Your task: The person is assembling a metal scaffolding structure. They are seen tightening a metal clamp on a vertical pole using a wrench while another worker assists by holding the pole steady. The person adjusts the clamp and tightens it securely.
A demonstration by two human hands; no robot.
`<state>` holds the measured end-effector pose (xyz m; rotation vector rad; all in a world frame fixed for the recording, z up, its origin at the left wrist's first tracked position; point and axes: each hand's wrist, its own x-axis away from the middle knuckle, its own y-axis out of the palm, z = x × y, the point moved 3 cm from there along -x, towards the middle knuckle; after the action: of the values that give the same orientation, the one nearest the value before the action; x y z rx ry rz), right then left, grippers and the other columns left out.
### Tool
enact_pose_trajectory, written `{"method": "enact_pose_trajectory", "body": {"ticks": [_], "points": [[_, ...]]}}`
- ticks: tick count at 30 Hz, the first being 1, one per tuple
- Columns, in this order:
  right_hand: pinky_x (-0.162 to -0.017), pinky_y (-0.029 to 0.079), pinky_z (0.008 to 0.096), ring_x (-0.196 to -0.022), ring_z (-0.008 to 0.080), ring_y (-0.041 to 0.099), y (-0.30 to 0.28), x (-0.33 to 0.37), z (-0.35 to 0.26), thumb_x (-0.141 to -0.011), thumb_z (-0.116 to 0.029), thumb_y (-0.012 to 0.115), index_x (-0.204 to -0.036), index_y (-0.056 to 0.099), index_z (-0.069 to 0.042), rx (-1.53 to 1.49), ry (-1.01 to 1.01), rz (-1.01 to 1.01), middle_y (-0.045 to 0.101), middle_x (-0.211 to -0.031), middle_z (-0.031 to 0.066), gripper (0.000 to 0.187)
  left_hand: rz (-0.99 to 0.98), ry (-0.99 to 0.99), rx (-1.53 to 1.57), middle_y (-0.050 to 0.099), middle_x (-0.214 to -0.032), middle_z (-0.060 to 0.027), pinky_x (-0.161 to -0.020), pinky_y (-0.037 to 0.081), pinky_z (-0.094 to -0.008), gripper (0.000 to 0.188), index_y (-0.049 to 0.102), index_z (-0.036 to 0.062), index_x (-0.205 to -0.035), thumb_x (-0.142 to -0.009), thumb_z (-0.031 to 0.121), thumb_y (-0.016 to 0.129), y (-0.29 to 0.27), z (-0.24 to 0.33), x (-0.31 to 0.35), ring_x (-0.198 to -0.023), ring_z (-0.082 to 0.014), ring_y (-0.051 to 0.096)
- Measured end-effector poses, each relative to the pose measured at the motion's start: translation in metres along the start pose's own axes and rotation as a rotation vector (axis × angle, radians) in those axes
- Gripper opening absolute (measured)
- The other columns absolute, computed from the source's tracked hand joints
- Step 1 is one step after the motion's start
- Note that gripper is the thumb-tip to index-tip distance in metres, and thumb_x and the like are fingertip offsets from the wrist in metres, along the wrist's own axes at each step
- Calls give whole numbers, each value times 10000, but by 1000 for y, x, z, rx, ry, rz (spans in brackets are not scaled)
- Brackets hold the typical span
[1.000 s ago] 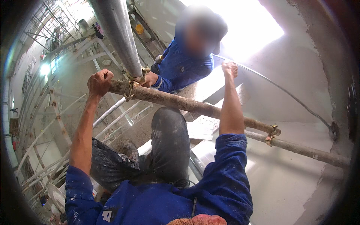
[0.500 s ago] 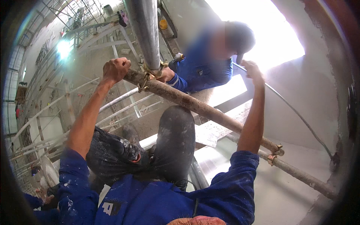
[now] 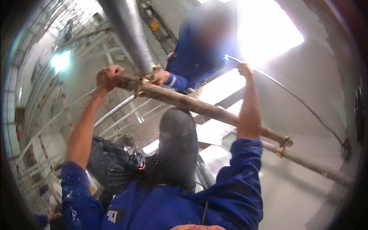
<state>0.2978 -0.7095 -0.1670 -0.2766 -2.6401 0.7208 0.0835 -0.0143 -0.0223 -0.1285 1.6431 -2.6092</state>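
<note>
A rusty horizontal scaffold tube (image 3: 184,102) crosses in front of me, bare of paint and speckled. At its left end my left hand (image 3: 110,76) is closed round the tube. Farther right, my raised right hand (image 3: 245,70) grips a thin grey rod (image 3: 291,93), which curves down to the right wall. A brass-coloured coupler (image 3: 147,78) joins the rusty tube to a thick silver upright tube (image 3: 128,34). Beside that coupler is the hand (image 3: 162,77) of a co-worker in blue (image 3: 195,57). Bright glare hides part of the rod's upper end.
A second coupler (image 3: 283,142) links the rusty tube with a lower tube (image 3: 318,167) running to the right wall. Below my bent knee (image 3: 177,128) lie pale boards (image 3: 210,132). Scaffold bars (image 3: 115,111) and a deep drop with a lower floor appear at left.
My view has shifted, and the tubes sit farther left at the top. The co-worker's head and body have moved up and leftward in the picture. Both my hands keep their holds.
</note>
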Motion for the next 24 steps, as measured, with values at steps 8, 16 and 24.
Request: {"method": "enact_pose_trajectory", "body": {"ticks": [8, 16, 24], "points": [[-408, 408, 238, -505, 67, 459, 91, 86, -99, -866, -26, 534, -1515, 311, -126, 46, 81, -90, 522, -673, -8, 693, -70, -152, -122, 719, -1009, -160, -872, 519, -456, 406, 734, 118, -987, -920, 454, 516, -37, -21, 17, -978, -361, 677], [-470, 503, 288, -591, 124, 562, 89, 42, -114, -868, -41, 500, -1405, 371, -142, 283, 62, -111, 582, -734, 39, 561, -43, -89, -92, 715, -930, -177, -795, 535, -451, 375, 715, 85, -896, -907, 421, 547, -30, -14, 13, -900, -365, 690], [-568, 597, 351, -634, 169, 599, 95, -9, -133, -871, -192, 532, -892, 602, -92, 558, 58, 25, 599, -760, 46, 124, -1, -35, -61, 711, -903, -183, -800, 534, -472, 364, 715, 85, -884, -895, 407, 545, -26, -19, 10, -889, -379, 693]]}}
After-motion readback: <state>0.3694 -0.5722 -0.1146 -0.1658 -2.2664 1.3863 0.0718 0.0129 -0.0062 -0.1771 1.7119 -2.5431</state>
